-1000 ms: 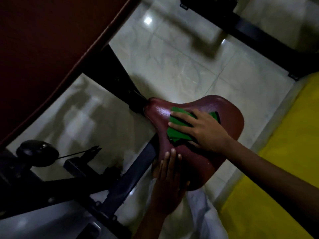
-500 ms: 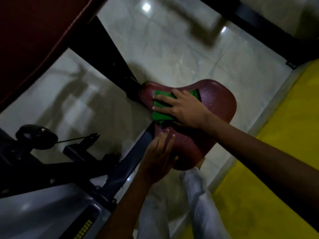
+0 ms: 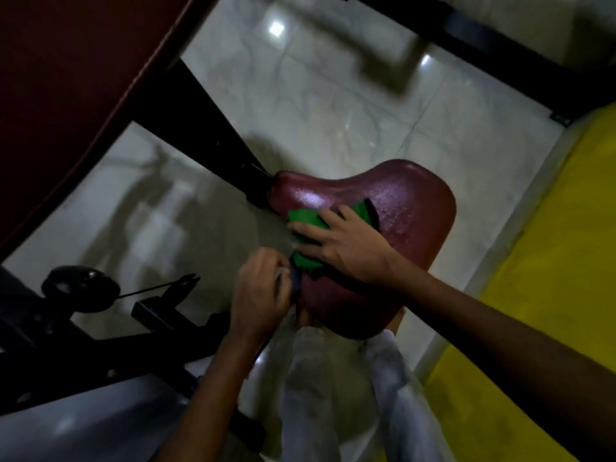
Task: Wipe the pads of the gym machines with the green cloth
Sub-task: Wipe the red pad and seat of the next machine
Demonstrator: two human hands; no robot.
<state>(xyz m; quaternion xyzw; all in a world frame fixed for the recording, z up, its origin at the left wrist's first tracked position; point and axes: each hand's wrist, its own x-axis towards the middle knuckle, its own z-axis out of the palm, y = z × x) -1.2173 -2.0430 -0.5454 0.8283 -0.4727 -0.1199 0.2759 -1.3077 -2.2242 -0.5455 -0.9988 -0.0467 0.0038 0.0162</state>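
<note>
Head view: the right hand (image 3: 346, 248) lies flat, fingers spread, pressing the green cloth (image 3: 305, 220) on the left edge of the dark red seat (image 3: 400, 208). Arm comes in from lower right. The left hand (image 3: 260, 295) has fingers curled at the seat's left side, by the black frame (image 3: 186, 121); what it grips, cannot tell.

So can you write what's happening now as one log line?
step: wiping seat | right hand: presses green cloth on maroon seat pad | left hand: at seat's near edge, grip unclear
</note>
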